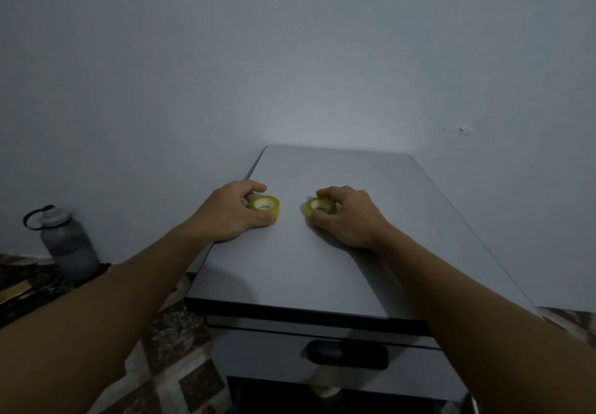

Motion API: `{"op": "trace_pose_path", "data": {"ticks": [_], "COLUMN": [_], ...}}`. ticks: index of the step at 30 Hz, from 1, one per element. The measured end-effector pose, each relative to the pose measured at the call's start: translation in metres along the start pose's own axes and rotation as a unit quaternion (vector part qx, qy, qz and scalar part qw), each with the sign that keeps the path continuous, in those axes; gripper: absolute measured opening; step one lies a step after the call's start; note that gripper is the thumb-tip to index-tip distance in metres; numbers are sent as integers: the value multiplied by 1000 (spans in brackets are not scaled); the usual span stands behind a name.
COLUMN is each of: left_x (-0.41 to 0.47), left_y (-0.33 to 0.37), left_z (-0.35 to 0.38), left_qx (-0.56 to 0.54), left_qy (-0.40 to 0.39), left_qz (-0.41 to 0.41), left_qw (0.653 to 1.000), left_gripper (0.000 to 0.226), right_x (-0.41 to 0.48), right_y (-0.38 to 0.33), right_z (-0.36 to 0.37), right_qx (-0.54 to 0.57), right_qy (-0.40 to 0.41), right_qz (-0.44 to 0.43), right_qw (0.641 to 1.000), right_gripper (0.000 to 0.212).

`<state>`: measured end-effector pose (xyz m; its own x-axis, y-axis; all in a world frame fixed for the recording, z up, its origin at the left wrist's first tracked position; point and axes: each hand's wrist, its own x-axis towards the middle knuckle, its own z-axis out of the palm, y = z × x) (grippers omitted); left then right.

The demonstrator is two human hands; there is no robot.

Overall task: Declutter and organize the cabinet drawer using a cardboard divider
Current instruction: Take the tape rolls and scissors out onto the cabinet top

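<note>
Two yellowish rolls of clear tape lie flat on the white cabinet top (338,268). My left hand (232,210) curls around the left tape roll (265,206), with fingers behind it and the thumb in front. My right hand (350,217) grips the right tape roll (321,207) the same way. Both rolls rest on the surface, a short gap apart. Below the top's black front edge, the drawer front (258,349) with its dark recessed handle (348,354) appears closed. No cardboard divider is in view.
A grey water bottle (67,246) with a black loop stands on the floor at the left against the pale wall. Patterned floor tiles (174,349) lie beside the cabinet. A dark opening (290,397) shows under the drawer.
</note>
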<state>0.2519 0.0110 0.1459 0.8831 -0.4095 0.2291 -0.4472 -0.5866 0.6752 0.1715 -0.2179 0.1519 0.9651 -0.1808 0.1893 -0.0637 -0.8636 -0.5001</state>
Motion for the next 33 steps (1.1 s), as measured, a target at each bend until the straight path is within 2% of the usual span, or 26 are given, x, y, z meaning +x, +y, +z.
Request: {"op": "trace_pose_path", "data": {"ticks": [9, 25, 28, 31, 33], "left_x": [-11, -27, -30, -40, -53], "left_y": [0, 4, 5, 12, 19], "left_z": [10, 10, 8, 3, -3], "left_qx": [-48, -58, -66, -79, -70], "left_qy": [58, 79, 67, 52, 75], "left_qz": [-22, -41, -45, -38, -37], "left_qw": [997, 994, 995, 995, 994], "left_gripper": [63, 63, 71, 78, 71], "right_x": [-5, -17, -21, -31, -46], "right_y": [5, 4, 2, 0, -2], "right_z": [1, -2, -3, -11, -22], "right_qx": [31, 21, 15, 49, 84], "right_qy": [10, 9, 1, -4, 3], "right_qz": [7, -5, -2, 6, 11], "right_qw": [999, 1000, 1000, 999, 996], "right_gripper": [65, 67, 69, 74, 70]}}
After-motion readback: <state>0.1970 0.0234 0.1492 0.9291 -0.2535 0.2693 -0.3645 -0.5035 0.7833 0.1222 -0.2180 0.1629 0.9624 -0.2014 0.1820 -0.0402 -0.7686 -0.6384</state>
